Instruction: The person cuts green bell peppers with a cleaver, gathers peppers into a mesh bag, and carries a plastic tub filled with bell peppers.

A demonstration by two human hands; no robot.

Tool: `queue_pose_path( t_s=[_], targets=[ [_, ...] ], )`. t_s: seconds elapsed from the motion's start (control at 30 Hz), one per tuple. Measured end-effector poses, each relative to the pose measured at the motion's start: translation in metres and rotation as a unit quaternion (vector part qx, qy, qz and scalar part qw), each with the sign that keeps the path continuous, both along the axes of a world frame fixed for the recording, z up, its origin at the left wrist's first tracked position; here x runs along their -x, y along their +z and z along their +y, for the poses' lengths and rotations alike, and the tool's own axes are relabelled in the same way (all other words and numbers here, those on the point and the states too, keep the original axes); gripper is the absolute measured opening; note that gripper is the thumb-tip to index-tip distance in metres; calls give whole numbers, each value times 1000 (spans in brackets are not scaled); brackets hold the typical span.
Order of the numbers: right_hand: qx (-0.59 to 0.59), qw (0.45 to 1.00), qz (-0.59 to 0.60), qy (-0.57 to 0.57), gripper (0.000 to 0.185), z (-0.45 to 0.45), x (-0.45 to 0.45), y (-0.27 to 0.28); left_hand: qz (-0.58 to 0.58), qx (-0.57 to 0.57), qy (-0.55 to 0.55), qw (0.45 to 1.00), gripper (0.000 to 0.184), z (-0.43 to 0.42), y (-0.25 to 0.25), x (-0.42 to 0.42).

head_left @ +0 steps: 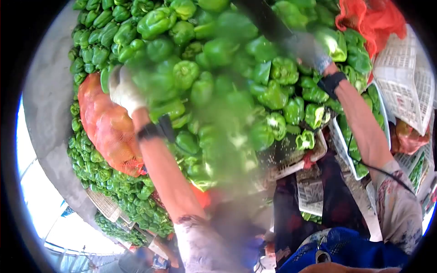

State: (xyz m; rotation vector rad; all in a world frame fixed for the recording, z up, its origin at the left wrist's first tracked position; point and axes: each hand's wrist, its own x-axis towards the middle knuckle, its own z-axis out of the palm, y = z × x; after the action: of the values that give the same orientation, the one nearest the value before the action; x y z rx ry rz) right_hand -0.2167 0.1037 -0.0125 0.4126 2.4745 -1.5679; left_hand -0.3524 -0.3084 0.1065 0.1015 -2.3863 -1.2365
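Observation:
My left hand (pixel 124 91), in a white glove, is at the left of a large heap of green bell peppers (pixel 185 74). Its fingers are curled against one green bell pepper (pixel 105 79), just above an orange-red net sack (pixel 107 127) full of round produce. My right hand (pixel 308 49), in a greyish glove, is blurred over the heap's right side. A dark, long object (pixel 261 18) reaches from the top edge down to it; its kind and whether the hand grips it are unclear. Beside that hand lies a pale-lit green pepper (pixel 334 44).
Red netting (pixel 371 22) lies at the upper right, beside white plastic crates (pixel 400 75). A white bin (pixel 348 145) of peppers stands near my right forearm. A crate rim (pixel 296 166) is by my knees. At lower left another person (pixel 136 260) is partly visible. A smear blurs the middle.

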Motion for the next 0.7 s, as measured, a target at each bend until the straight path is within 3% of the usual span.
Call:
queue_pose_path(
  t_s=[0.07,0.17,0.2,0.23,0.27,0.37,0.47,0.5,0.53,0.6,0.63,0.67,0.7],
  targets=[
    [25,997,-71,-22,33,-8,-3,27,-96,-174,61,978,50,8,1,43],
    [37,996,-68,-38,35,-9,-3,31,-153,-129,38,979,62,10,-29,78],
    [26,996,-79,-30,35,-8,-4,29,-115,-109,39,987,61,6,-40,77],
    [20,996,-88,-23,36,-6,-3,24,-59,81,-27,995,56,-6,-45,67],
    [17,995,-92,-20,36,-4,-1,20,-32,160,-62,985,47,-13,-45,58],
    [47,995,-88,-25,36,-4,2,10,8,285,-134,949,31,-1,-34,24],
    [30,995,-89,-21,36,-6,2,15,-89,117,-196,969,40,61,-29,-5],
    [7,994,-104,-18,37,-5,2,16,-114,-44,-230,966,47,72,-35,-11],
    [26,995,-96,-19,38,-7,1,13,-80,-34,-152,985,17,82,-35,-15],
    [50,996,-73,-23,38,-1,0,5,-162,-75,-15,984,26,117,15,-8],
    [56,996,-67,-24,38,-2,-1,5,-147,96,-45,983,43,107,25,12],
    [52,995,-76,-27,38,-5,-6,9,-58,147,-3,987,57,101,5,35],
    [49,995,-79,-27,38,-7,-4,16,-41,161,-25,986,71,90,-19,63]
  ],
)
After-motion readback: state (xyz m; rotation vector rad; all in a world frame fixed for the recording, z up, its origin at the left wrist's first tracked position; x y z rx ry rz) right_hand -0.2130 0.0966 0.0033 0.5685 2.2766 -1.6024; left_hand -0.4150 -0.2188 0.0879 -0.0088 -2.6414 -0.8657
